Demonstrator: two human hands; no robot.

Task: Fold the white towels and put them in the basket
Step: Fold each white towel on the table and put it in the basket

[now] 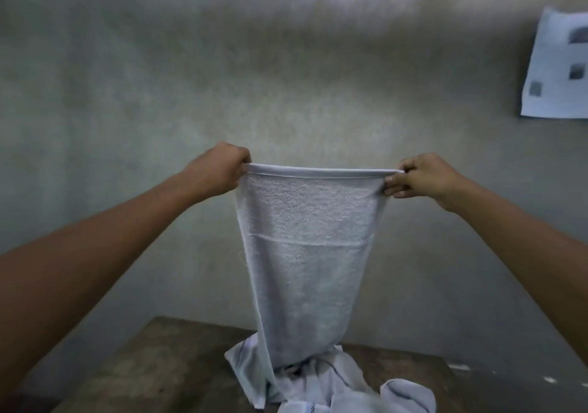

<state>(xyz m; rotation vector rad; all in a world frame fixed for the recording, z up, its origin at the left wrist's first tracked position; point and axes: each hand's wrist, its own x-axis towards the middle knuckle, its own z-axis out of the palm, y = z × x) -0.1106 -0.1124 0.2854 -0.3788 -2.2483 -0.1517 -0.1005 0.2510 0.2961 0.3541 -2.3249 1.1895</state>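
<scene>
Wooden table (152,368) is being worked over: white towel (305,237) is being held spread above it, corners pinched by left hand (216,170) and right hand (420,177). Early stage, by the look of it — unfolded heap (321,387) on it, basket unseen.

Holds white towel (305,253) up taut by top corners, left hand (213,170) and right hand (424,177) pinching hem, lower end on crumpled towel pile (321,384) on brown table (152,368).

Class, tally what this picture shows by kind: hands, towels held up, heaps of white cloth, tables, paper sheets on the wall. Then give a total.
Hands: 2, left hand and right hand
Held towel: 1
Cloth heap: 1
Table: 1
Paper sheet: 1
Total: 6
</scene>
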